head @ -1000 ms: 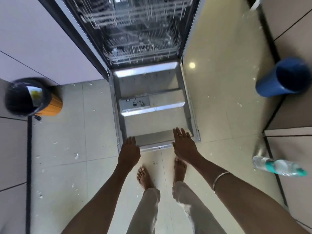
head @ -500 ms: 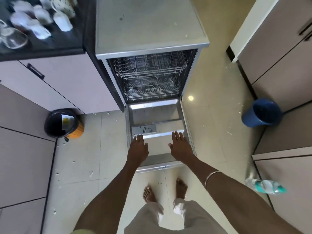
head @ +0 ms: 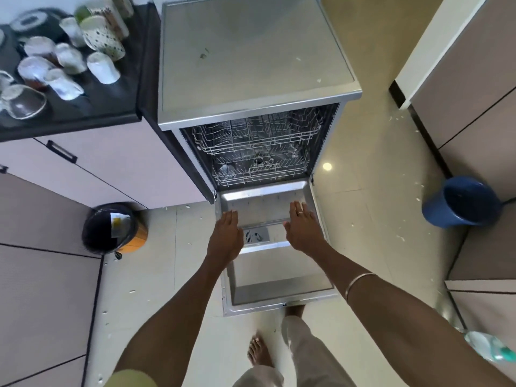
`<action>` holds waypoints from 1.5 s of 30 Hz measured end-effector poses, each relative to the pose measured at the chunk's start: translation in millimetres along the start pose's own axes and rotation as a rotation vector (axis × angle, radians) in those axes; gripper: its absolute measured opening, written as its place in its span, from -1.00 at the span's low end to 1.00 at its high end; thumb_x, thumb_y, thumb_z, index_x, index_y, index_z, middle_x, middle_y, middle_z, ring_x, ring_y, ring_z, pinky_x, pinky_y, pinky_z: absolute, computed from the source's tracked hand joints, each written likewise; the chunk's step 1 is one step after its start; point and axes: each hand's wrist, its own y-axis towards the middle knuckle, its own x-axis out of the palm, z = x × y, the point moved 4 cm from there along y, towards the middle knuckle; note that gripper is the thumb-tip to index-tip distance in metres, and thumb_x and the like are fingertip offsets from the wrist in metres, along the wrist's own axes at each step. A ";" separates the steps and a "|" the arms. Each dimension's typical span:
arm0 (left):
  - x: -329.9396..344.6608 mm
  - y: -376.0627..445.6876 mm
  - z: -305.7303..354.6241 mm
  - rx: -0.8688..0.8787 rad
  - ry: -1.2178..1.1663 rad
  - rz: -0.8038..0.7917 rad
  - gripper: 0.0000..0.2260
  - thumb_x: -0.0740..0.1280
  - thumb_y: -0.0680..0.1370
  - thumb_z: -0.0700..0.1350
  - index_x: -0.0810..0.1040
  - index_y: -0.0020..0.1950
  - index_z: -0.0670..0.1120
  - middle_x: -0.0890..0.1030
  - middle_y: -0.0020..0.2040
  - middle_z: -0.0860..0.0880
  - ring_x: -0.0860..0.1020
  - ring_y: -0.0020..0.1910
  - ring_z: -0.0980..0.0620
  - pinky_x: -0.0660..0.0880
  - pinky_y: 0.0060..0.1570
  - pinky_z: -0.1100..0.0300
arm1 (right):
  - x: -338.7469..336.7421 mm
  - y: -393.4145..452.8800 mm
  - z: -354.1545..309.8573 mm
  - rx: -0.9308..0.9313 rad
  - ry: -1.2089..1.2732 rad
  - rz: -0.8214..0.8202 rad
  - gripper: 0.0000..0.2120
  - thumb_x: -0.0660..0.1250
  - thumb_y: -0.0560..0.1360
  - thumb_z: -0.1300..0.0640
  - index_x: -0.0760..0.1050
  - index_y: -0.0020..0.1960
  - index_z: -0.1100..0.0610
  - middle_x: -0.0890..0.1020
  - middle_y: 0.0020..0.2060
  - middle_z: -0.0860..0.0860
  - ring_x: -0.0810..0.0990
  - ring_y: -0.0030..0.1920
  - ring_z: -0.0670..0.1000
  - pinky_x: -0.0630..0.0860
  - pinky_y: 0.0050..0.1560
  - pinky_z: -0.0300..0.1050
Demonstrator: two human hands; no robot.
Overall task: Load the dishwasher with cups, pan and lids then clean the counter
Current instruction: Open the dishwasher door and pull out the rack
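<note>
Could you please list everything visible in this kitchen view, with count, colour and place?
dishwasher: one, silver, centre, door down
racks: two, wire, inside
cups: several, mostly white, on the black counter, far left
glass lid: one, clear, counter's left edge
bin: one, black and orange, floor left
bucket: one, blue, floor right
bottle: one, clear with green label, lower right
left hand: open, over the door
right hand: open, ringed, over the door

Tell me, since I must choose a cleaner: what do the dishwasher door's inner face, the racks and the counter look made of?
Dishwasher door inner face: looks like brushed stainless steel, grey with soft bright glints. Racks: thin wire grid, pale and glossy, probably coated metal. Counter: dark, smooth, polished slab, perhaps granite; the view cannot settle it.
</note>
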 end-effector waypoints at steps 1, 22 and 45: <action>-0.5 17.0 -0.1 -0.002 0.007 0.010 -0.53 0.07 0.68 -0.10 0.14 0.56 -0.26 0.22 0.55 -0.23 0.15 0.55 -0.18 0.07 0.53 0.02 | -4.4 16.3 6.5 -0.003 0.002 0.005 -0.39 0.04 0.66 0.00 -0.08 0.57 0.27 0.04 0.56 0.20 -0.01 0.56 0.19 0.02 0.54 0.12; 1.8 330.5 -49.3 0.131 0.226 0.276 -0.45 0.20 0.50 -0.45 0.30 0.49 -0.24 0.39 0.42 -0.30 0.35 0.42 -0.27 0.36 0.38 -0.11 | -42.8 325.3 53.6 -0.207 -0.042 0.437 -0.42 0.33 0.48 0.36 0.29 0.47 0.22 0.49 0.32 0.22 0.43 0.36 0.20 0.44 0.31 0.03; 4.0 264.5 -34.4 0.102 -0.050 0.370 -0.86 0.28 0.58 -0.30 0.64 -0.02 -0.20 0.67 -0.07 -0.16 0.63 -0.13 -0.08 0.51 -0.15 0.19 | -18.7 273.0 53.0 -0.226 0.106 0.585 -0.78 0.17 0.56 0.32 0.55 0.08 0.18 0.64 -0.12 0.13 0.59 -0.08 0.11 0.43 0.17 -0.09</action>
